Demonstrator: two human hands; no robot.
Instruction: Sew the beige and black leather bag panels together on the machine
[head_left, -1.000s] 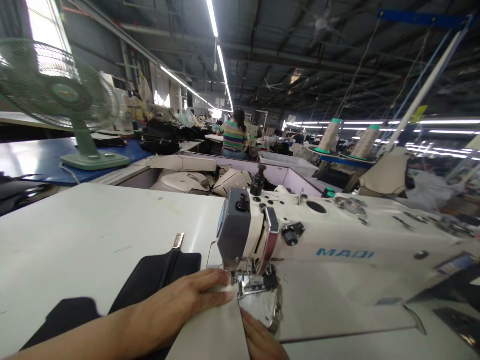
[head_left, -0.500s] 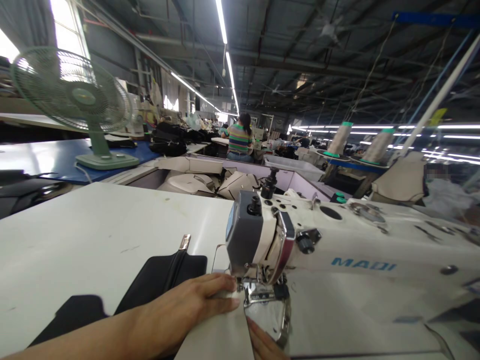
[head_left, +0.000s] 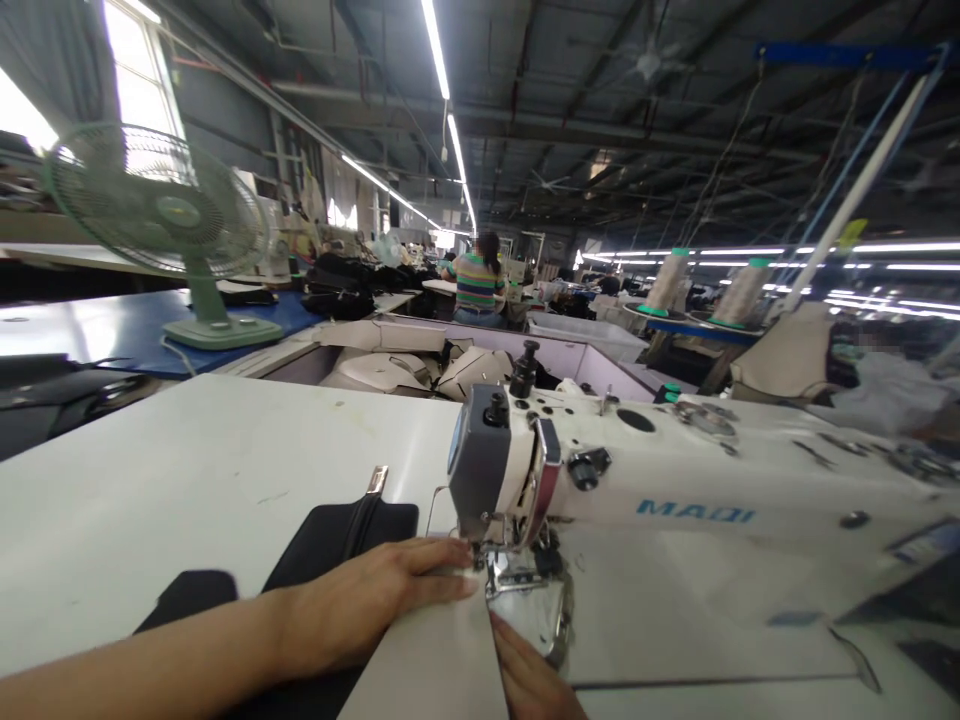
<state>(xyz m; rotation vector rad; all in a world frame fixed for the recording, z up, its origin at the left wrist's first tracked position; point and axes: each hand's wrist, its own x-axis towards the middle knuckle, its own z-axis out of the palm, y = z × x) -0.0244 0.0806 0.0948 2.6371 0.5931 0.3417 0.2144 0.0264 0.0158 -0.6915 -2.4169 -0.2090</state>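
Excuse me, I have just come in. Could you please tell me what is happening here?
A person is working at a sewing machine. Their left grip lies on a pale piece, fingertips close to the presser foot area. Their right grip, partly out of view, is at the piece's right edge. Dark pieces lie on the white table, partly behind the left arm. Whether the machine is running, I cannot tell.

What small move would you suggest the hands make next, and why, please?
Perhaps ease the pale piece slightly forward: the left hand lies on it near the sewing machine's head, and the right hand is at the piece's right edge.
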